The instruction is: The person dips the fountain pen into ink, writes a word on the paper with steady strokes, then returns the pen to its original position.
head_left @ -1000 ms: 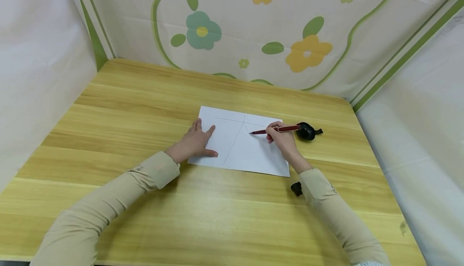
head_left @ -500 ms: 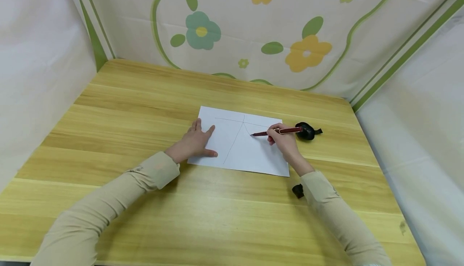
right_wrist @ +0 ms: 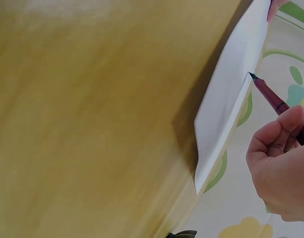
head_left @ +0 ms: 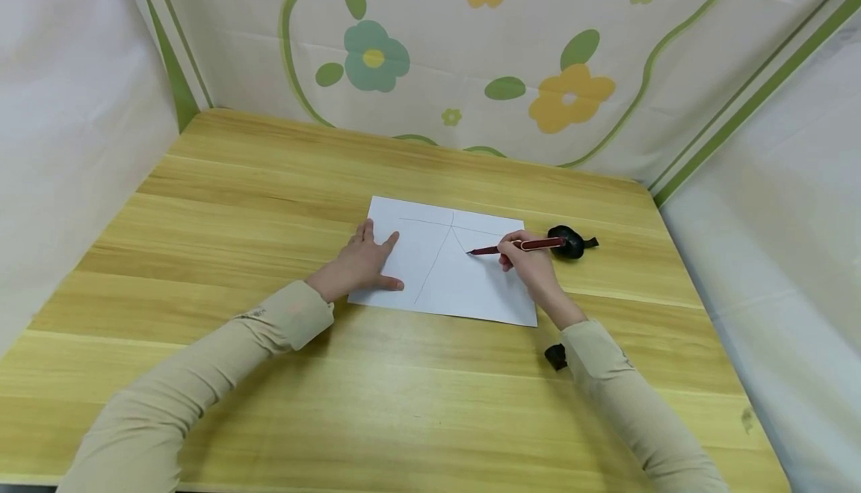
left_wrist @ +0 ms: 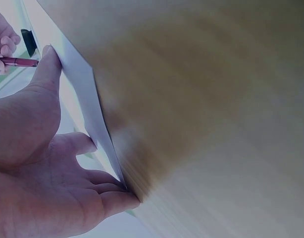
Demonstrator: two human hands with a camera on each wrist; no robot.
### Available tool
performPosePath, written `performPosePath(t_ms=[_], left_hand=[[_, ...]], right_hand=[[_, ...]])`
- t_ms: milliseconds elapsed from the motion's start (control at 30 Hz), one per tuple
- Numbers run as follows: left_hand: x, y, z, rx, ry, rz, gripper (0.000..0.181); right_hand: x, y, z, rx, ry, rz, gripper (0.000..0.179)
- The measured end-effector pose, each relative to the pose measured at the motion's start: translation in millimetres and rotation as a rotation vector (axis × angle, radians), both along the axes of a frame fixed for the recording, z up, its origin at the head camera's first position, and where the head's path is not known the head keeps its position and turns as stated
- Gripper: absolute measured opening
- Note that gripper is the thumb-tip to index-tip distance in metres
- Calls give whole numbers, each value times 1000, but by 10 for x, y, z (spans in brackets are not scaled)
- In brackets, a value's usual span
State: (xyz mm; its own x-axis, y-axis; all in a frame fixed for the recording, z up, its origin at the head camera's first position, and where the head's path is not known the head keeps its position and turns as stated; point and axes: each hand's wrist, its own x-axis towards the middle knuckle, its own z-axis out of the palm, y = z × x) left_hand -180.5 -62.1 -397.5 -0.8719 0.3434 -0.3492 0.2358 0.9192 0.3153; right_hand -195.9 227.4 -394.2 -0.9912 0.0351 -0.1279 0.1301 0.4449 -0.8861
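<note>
A white sheet of paper [head_left: 480,295] lies on the wooden table, with thin dark lines crossing near its top. My left hand [head_left: 359,263] rests spread over the paper's left edge, thumb and fingers apart. In my right hand [head_left: 534,269] I pinch a dark red fountain pen [head_left: 484,249], leaning with its tip on the paper. That tip is at the lower end of a short slanted line right of the long one. In the right wrist view the pen's dark nib [right_wrist: 253,76] meets the sheet, and curled fingers [right_wrist: 291,118] hold the barrel.
A rounded black object [head_left: 567,242] with a short tab sits just right of my right hand. Another small black piece [head_left: 555,357] shows beside the right sleeve [head_left: 599,358]. A flowered cloth [head_left: 430,52] hangs behind the table [head_left: 377,396].
The pen tip has moved slightly right and toward me, and the short slanted line has grown longer. My right hand and sleeve shifted along with it; my left hand stays still.
</note>
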Motion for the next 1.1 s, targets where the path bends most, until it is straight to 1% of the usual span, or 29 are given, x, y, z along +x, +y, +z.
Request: performPosePath(t_ms=[333, 833, 1100], left_hand=[[0, 5, 4, -2, 13, -7, 96], [-14, 9, 0, -14, 2, -6, 97], [-11, 8, -6, -23, 22, -15, 96]], right_hand=[[31, 30, 20, -3, -32, -12, 15], [87, 80, 6, -21, -24, 4, 16], [109, 105, 2, -22, -29, -6, 16]])
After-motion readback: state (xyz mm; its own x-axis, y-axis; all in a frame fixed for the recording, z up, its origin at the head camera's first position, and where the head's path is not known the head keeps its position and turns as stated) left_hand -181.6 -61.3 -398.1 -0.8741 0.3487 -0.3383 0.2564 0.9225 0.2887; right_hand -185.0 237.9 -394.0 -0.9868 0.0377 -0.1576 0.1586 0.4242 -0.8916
